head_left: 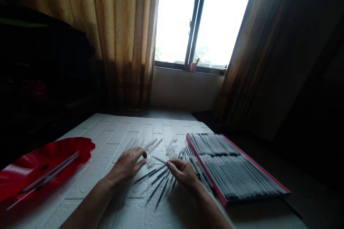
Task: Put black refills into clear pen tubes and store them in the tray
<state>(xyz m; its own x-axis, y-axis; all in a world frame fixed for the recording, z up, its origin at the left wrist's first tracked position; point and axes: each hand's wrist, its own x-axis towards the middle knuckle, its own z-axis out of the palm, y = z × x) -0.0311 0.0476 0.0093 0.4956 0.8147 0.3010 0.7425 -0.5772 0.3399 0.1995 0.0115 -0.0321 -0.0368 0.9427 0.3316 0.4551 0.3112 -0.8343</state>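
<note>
My left hand [129,162] hovers over the table beside several clear plastic tubes [154,145]; its fingers are curled, with a gap between thumb and forefinger and nothing visible in it. Pinched in my right hand [184,171] is a thin dark pointed stick [159,159], its tip aimed left toward the other hand. Beneath and between both hands, several similar dark sticks [161,191] lie fanned out. Small clear pieces [171,150] lie just beyond my right hand, too blurred to name.
A shallow box with a red rim [205,170] at the right holds two rows of slim grey sticks [242,175]. At the left, a red wavy-edged dish [83,145] carries several long thin sticks [59,164]. The white table [107,134] has a brick pattern; a window stands behind it.
</note>
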